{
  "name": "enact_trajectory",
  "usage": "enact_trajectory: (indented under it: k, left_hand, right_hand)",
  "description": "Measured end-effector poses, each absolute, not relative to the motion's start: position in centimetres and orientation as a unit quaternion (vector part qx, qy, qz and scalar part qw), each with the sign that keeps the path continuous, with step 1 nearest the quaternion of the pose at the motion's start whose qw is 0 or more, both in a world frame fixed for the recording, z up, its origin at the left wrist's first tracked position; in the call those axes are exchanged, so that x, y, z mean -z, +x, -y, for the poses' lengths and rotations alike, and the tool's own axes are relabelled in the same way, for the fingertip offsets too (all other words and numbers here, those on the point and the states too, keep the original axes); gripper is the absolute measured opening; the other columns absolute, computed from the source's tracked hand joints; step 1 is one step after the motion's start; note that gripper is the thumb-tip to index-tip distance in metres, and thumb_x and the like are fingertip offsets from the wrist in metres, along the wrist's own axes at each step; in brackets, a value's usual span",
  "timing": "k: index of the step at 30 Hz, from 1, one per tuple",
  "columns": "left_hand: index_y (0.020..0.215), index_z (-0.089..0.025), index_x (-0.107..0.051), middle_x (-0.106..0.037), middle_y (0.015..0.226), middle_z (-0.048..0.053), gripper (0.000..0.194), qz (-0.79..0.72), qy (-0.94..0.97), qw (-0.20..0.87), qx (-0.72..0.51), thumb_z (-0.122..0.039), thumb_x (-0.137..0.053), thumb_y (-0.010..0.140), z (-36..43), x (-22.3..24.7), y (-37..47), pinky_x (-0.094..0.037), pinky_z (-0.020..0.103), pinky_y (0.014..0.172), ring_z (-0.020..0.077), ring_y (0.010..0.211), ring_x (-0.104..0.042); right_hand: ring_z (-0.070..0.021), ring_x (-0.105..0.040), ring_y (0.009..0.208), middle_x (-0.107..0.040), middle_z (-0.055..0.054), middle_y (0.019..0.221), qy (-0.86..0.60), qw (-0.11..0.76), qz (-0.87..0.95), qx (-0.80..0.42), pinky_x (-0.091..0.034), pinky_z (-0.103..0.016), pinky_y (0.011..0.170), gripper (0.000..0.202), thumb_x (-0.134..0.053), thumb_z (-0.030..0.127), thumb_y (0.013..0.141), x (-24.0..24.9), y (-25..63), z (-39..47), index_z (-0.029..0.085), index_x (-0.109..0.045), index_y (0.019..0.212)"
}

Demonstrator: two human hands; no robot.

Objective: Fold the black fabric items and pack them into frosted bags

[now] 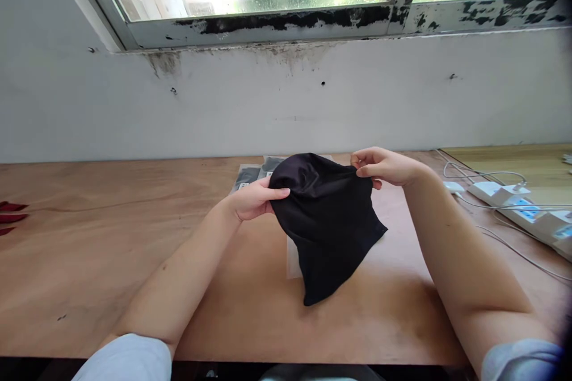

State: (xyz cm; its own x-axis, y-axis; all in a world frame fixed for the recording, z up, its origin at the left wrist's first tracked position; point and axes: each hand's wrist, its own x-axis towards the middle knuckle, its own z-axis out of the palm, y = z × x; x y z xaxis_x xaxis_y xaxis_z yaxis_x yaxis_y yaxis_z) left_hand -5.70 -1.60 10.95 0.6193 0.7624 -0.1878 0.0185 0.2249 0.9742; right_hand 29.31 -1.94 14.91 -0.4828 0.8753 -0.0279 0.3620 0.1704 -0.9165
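Note:
A piece of smooth black cloth hangs between my two hands above the table; its exact kind cannot be made out. My left hand grips its upper left edge, thumb on the near side and the other fingers behind it. At the upper right corner, my right hand pinches the cloth between thumb and fingers. The lower part drapes down to two loose corners. Behind it, partly covered, lie dark items in clear plastic packets. A pale translucent sheet or bag shows under the cloth.
The wooden table meets a white wall below a window. On the right are white power strips with plugs and loose cables. Dark red pieces lie at the far left.

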Motion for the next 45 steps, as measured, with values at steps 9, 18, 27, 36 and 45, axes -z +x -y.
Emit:
enact_trajectory:
  k: [9,18,27,36,45]
  left_hand:
    - [0.115,-0.020,-0.070,-0.074,0.115,0.007,0.043,-0.303,0.612,0.620,-0.385,-0.029,-0.081,0.074,4.4,-15.6,-8.4,-0.060,0.039,0.089,0.0320,0.109,-0.070]
    - [0.144,-0.017,-0.047,-0.061,0.129,0.017,0.064,-0.593,0.689,0.200,-0.366,-0.013,-0.063,0.082,-0.2,-8.9,-4.2,-0.049,0.047,0.101,0.0302,0.115,-0.063]
    - [0.139,-0.023,-0.054,-0.063,0.113,0.008,0.045,-0.189,0.965,0.170,-0.068,-0.032,-0.053,0.095,8.7,-4.6,2.0,-0.051,0.031,0.084,0.0217,0.097,-0.066]
    - [0.152,-0.033,-0.041,-0.062,0.108,0.011,0.062,-0.216,0.971,0.102,-0.013,-0.063,-0.039,0.097,10.0,-3.3,4.2,-0.048,0.036,0.076,0.0259,0.088,-0.064]
    - [0.120,-0.020,-0.064,-0.064,0.099,0.010,0.045,-0.263,0.956,0.119,-0.061,-0.052,-0.039,0.100,10.5,-3.4,4.9,-0.051,0.034,0.075,0.0233,0.085,-0.065]
  right_hand:
    - [-0.0075,-0.048,0.035,-0.047,0.006,0.052,-0.409,0.335,0.683,-0.504,-0.038,-0.019,0.032,0.035,-0.084,0.040,0.070,-20.2,28.7,9.0,0.021,-0.055,0.072]
    - [-0.0140,-0.068,0.055,-0.063,0.001,0.062,-0.541,0.201,0.645,-0.501,-0.046,-0.016,0.043,0.020,-0.075,0.021,0.072,-10.6,26.8,-0.4,0.018,-0.057,0.079]
    - [-0.0173,-0.069,0.058,-0.067,-0.003,0.078,-0.633,0.136,0.621,-0.441,-0.059,-0.028,0.053,0.054,-0.079,0.047,0.077,-5.3,26.6,-2.9,0.018,-0.051,0.114]
    - [-0.0177,-0.067,0.075,-0.063,-0.002,0.094,-0.546,0.112,0.678,-0.479,-0.061,-0.030,0.066,0.063,-0.093,0.020,0.051,-4.6,26.8,-2.6,0.020,-0.060,0.105]
    - [-0.0141,-0.060,0.078,-0.062,0.000,0.086,-0.480,0.225,0.703,-0.474,-0.055,-0.026,0.069,0.032,-0.084,0.029,0.066,-7.9,24.5,-1.0,0.019,-0.066,0.090]
